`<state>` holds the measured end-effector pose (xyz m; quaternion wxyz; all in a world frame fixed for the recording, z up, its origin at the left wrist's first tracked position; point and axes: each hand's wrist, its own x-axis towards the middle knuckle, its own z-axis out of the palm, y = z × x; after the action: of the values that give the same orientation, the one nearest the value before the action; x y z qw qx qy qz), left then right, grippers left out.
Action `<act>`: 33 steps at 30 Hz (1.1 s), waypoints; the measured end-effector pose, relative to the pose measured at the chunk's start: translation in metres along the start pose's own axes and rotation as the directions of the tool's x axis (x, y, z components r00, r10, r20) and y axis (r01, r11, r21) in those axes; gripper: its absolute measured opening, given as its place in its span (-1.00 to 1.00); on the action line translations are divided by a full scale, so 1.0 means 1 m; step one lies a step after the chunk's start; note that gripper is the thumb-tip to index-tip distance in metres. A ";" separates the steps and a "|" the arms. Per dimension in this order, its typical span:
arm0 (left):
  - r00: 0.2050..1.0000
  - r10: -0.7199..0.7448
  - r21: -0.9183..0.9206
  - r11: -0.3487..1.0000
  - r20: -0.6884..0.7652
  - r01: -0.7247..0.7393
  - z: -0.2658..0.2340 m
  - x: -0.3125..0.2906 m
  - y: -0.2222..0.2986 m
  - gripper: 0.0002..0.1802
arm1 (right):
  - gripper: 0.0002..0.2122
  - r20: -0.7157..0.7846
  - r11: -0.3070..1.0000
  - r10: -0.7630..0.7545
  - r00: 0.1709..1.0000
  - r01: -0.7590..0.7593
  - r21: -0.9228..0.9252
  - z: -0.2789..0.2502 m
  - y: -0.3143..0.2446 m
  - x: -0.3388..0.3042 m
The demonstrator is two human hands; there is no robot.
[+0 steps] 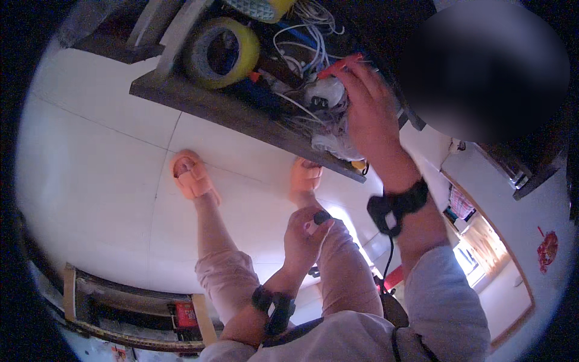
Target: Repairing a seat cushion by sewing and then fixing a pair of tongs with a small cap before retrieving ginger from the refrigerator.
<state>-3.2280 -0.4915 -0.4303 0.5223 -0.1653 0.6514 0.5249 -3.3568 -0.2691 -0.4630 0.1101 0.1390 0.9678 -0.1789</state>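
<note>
Left hand [301, 242] clutches black-topped object [321, 218]; right hand [371, 108], grip unclear, touches red piece [335, 67] near cables [316, 36] and tape [248, 53].

Pale tiled floor [108, 187] under me, bright light [467, 260] on the right!
Dark seams [167, 147] cross it; near left, I've a wooden shelf [71, 295]; right, a brown-framed doorway [490, 244] glows beside a pale wall [543, 208].

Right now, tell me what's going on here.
A person is at an open drawer. Their left grip holds a small dark-topped object outside it. Their right grip is over the drawer's contents, at a red item; whether that is grasped is unclear. A yellowish tape roll and white cables lie in the drawer.
</note>
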 end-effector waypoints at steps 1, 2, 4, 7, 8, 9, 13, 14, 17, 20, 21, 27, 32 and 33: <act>1.000 0.005 0.013 1.000 0.001 -0.005 0.003 -0.001 0.004 -0.69 | -0.68 -0.001 0.957 -0.162 0.987 0.156 -0.245 -0.005 0.000 0.018; 1.000 -0.001 -0.073 0.997 -0.002 0.001 0.005 -0.001 0.006 -0.68 | -0.67 0.042 0.831 -0.311 0.949 0.294 -0.472 -0.006 -0.002 0.028; 1.000 -0.004 -0.152 0.988 -0.003 0.003 0.004 0.003 0.009 -0.67 | -0.69 0.152 0.834 -0.220 0.964 0.267 -0.484 -0.012 -0.011 0.031; 0.999 -0.013 -0.005 1.000 0.038 0.013 0.007 0.007 0.010 -0.66 | -0.75 0.348 0.834 -0.078 0.934 0.252 -0.491 -0.013 -0.005 0.013; 0.999 -0.039 -0.014 0.999 0.000 0.039 0.005 0.003 0.012 -0.69 | -0.79 0.412 0.847 -0.048 0.910 0.256 -0.466 -0.017 -0.009 0.006; 0.998 -0.067 -0.037 0.997 -0.015 0.067 0.008 0.004 0.010 -0.71 | -0.79 0.415 0.846 -0.045 0.909 0.256 -0.468 -0.020 -0.009 0.000; 0.998 -0.057 0.003 0.998 -0.010 0.057 0.002 0.005 0.006 -0.71 | -0.82 0.372 0.948 0.190 0.909 -0.071 -0.310 -0.039 -0.004 -0.036; 0.999 -0.032 -0.005 0.999 -0.005 0.032 0.002 0.004 0.006 -0.71 | -0.80 0.205 0.979 0.133 0.970 -0.096 -0.180 -0.046 0.003 -0.051; 1.000 -0.018 0.010 1.000 0.000 0.018 0.001 0.005 0.007 -0.71 | -0.80 -0.016 0.951 0.256 0.967 -0.249 0.182 -0.055 0.018 -0.089; 1.000 -0.003 -0.012 1.000 0.003 0.003 0.005 0.009 0.010 -0.71 | -0.83 -0.179 0.856 0.391 0.903 -0.285 0.432 -0.063 0.033 -0.126; 1.000 0.010 -0.045 0.999 -0.014 -0.011 0.004 0.009 0.013 -0.70 | -0.85 -0.219 0.738 0.488 0.845 -0.264 0.621 -0.064 0.026 -0.126; 0.912 0.407 0.020 0.913 -0.046 -0.407 -0.014 0.005 0.034 -0.62 | -0.88 -0.042 0.716 0.510 0.859 -0.397 0.575 -0.076 0.026 -0.148; 0.821 0.301 -0.608 0.791 0.485 0.070 -0.017 0.001 0.038 -0.56 | -0.84 0.397 0.841 0.154 0.905 -0.331 0.428 -0.057 0.013 -0.157; 0.791 0.279 -0.671 0.711 0.544 0.210 -0.015 0.002 0.038 -0.57 | -0.85 0.396 0.819 0.180 0.900 -0.360 0.446 -0.050 0.004 -0.158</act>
<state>-3.2647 -0.4887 -0.4138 0.5896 -0.1593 0.2002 0.7661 -3.2158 -0.2826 -0.3771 0.2575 0.2682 0.8221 -0.4312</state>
